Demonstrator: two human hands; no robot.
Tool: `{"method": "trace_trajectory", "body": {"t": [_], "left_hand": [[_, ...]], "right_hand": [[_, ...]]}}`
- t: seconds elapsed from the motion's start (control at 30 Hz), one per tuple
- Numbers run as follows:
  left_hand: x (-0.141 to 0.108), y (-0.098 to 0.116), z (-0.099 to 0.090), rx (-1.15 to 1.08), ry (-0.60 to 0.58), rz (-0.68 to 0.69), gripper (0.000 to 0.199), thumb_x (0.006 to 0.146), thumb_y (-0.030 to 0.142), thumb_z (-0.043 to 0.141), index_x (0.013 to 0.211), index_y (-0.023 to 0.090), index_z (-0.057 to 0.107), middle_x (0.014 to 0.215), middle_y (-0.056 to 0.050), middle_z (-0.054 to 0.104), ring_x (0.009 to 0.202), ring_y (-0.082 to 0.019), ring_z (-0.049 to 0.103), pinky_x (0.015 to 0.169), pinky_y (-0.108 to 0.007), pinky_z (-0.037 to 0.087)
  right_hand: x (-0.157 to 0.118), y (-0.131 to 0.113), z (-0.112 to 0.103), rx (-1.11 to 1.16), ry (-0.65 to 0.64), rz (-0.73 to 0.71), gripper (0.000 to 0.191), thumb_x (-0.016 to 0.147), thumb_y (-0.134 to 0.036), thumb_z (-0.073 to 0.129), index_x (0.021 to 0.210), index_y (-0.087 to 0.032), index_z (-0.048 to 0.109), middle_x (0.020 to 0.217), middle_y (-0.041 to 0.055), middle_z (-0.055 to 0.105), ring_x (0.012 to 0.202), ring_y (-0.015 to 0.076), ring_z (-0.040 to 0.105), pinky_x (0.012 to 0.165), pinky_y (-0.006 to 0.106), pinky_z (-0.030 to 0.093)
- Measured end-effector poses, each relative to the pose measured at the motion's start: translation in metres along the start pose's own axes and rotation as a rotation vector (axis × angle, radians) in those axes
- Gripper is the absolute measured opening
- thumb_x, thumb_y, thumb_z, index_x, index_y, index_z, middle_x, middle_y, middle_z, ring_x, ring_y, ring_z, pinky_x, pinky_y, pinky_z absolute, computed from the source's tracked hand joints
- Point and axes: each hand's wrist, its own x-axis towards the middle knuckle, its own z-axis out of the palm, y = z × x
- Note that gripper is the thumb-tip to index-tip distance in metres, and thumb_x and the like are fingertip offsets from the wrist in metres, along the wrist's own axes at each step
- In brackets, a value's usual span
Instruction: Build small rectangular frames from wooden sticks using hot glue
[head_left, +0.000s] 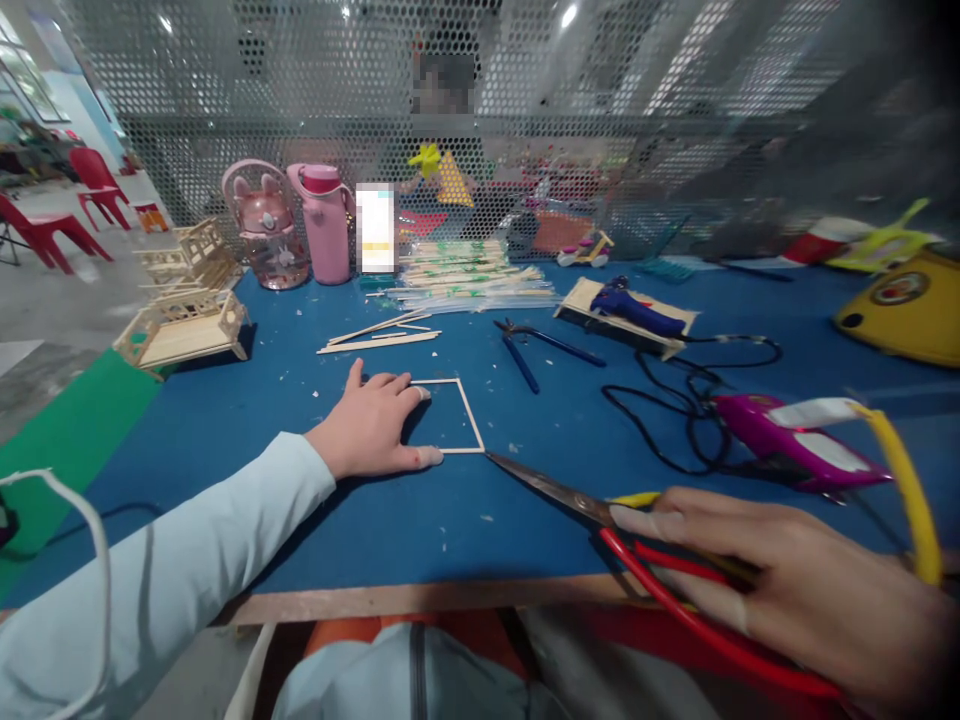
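My left hand [371, 425] lies flat on the blue table [225, 420], fingertips pressing on a thin square frame of wooden sticks [472, 425]. My right hand [795, 590] grips red-and-yellow-handled scissors [570, 493] near the table's front edge. Their blades are closed, and the tip touches the frame's near right corner.
Loose sticks [379, 335] and a stack of sticks [469, 275] lie beyond the frame. Blue pliers [525, 350], a blue glue gun on a board [634, 310], a purple glue gun [787, 440] with black cable, stick models [184, 325] and two pink bottles [326, 225] stand around.
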Motion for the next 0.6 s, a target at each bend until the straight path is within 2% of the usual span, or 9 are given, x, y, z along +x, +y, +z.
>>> {"method": "trace_trajectory", "body": {"t": [0.07, 0.1, 0.2, 0.3, 0.37, 0.5, 0.57, 0.6], "left_hand": [[0.0, 0.0, 0.0, -0.002, 0.002, 0.002, 0.07, 0.072, 0.065, 0.047, 0.123, 0.017, 0.047, 0.133, -0.019, 0.045, 0.12, -0.034, 0.041, 0.1, -0.067, 0.011], [0.0, 0.0, 0.0, -0.002, 0.002, 0.002, 0.07, 0.072, 0.065, 0.047, 0.123, 0.017, 0.047, 0.133, -0.019, 0.045, 0.12, -0.034, 0.042, 0.1, -0.067, 0.011], [-0.001, 0.001, 0.0, -0.001, 0.002, -0.003, 0.069, 0.072, 0.065, 0.047, 0.123, 0.018, 0.047, 0.133, -0.018, 0.045, 0.12, -0.034, 0.041, 0.1, -0.067, 0.011], [-0.001, 0.001, 0.0, 0.001, 0.003, -0.006, 0.069, 0.073, 0.064, 0.048, 0.123, 0.018, 0.047, 0.133, -0.018, 0.045, 0.121, -0.034, 0.041, 0.1, -0.066, 0.012], [-0.001, 0.0, -0.001, 0.002, 0.003, -0.008, 0.069, 0.072, 0.064, 0.048, 0.123, 0.017, 0.047, 0.133, -0.018, 0.045, 0.121, -0.034, 0.041, 0.101, -0.066, 0.012], [-0.001, 0.0, -0.001, 0.0, -0.003, -0.013, 0.069, 0.072, 0.064, 0.049, 0.123, 0.018, 0.047, 0.134, -0.018, 0.044, 0.122, -0.033, 0.04, 0.1, -0.066, 0.012], [0.0, -0.001, 0.0, -0.004, 0.0, -0.01, 0.07, 0.071, 0.065, 0.049, 0.123, 0.018, 0.047, 0.134, -0.018, 0.044, 0.122, -0.033, 0.04, 0.1, -0.066, 0.012], [0.0, -0.001, 0.001, -0.007, 0.003, -0.007, 0.07, 0.071, 0.065, 0.049, 0.123, 0.018, 0.047, 0.134, -0.018, 0.044, 0.122, -0.034, 0.04, 0.1, -0.066, 0.012]], "right_hand": [[0.0, 0.005, 0.002, -0.004, -0.101, -0.081, 0.03, 0.074, -0.034, 0.056, 0.099, -0.044, 0.067, 0.087, 0.0012, 0.07, 0.078, 0.0226, 0.067, 0.065, 0.031, 0.057], [-0.001, 0.007, 0.004, 0.0, -0.111, -0.102, 0.032, 0.075, -0.032, 0.055, 0.103, -0.042, 0.065, 0.091, 0.0021, 0.07, 0.083, 0.0243, 0.066, 0.068, 0.033, 0.057], [-0.005, 0.009, 0.015, 0.048, -0.062, -0.099, 0.033, 0.075, -0.032, 0.056, 0.107, -0.038, 0.065, 0.097, 0.0028, 0.069, 0.089, 0.0259, 0.065, 0.071, 0.034, 0.057], [-0.004, 0.0, 0.023, 0.08, -0.013, -0.09, 0.031, 0.075, -0.033, 0.057, 0.105, -0.034, 0.066, 0.095, 0.0031, 0.07, 0.088, 0.0252, 0.066, 0.07, 0.033, 0.058], [0.0, -0.009, 0.023, 0.076, 0.007, -0.089, 0.03, 0.077, -0.032, 0.055, 0.105, -0.031, 0.067, 0.093, 0.0039, 0.071, 0.086, 0.024, 0.066, 0.068, 0.032, 0.058], [0.004, -0.016, 0.015, 0.018, -0.043, -0.098, 0.029, 0.079, -0.027, 0.051, 0.103, -0.026, 0.068, 0.093, 0.0047, 0.071, 0.085, 0.0215, 0.067, 0.066, 0.029, 0.057], [0.0, -0.013, 0.011, -0.023, -0.061, -0.097, 0.028, 0.079, -0.025, 0.052, 0.101, -0.028, 0.069, 0.095, 0.0031, 0.071, 0.086, 0.0202, 0.067, 0.068, 0.026, 0.057], [-0.003, -0.009, 0.01, -0.04, -0.028, -0.08, 0.027, 0.077, -0.025, 0.053, 0.099, -0.031, 0.069, 0.093, 0.0009, 0.071, 0.085, 0.0188, 0.067, 0.068, 0.023, 0.057]]}}
